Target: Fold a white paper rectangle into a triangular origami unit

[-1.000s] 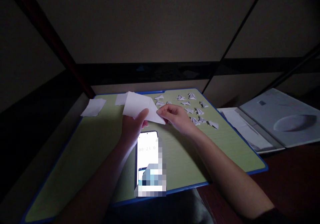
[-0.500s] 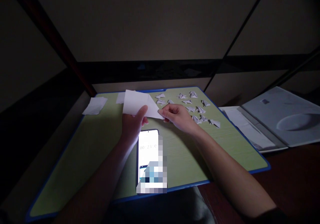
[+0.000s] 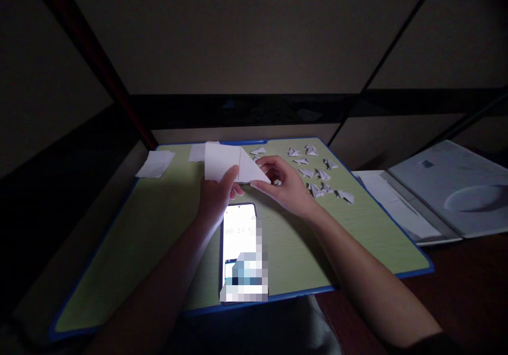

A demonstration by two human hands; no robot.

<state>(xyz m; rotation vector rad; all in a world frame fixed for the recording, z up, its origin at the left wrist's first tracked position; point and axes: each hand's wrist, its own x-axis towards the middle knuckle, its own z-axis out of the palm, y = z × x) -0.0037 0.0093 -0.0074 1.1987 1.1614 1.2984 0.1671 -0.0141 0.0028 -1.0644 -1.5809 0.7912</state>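
A sheet of white paper (image 3: pixel 222 160), its right end folded to a point, is held above the table. My left hand (image 3: pixel 216 193) grips its lower edge, thumb on top and fingers underneath. My right hand (image 3: pixel 288 185) is at the pointed end, its thumb against the lower edge and its curved fingers around the tip; some fingertips are hidden. Right of this hand lie several small folded paper planes (image 3: pixel 315 189). Below the paper a lit phone (image 3: pixel 240 238) shows a timer, part of its screen blurred out.
The green table (image 3: pixel 159 228) has a blue rim. Loose white sheets (image 3: pixel 156 164) lie at the far left, with more paper (image 3: pixel 196 153) behind the held sheet. An opened white box (image 3: pixel 456 185) with papers sits past the right edge. A panelled wall (image 3: pixel 246 37) stands behind.
My right hand has loosened from a pinch at the paper's tip, its thumb and fingers now spread further apart. A crease line shows more clearly on the sheet. The view has shifted slightly.
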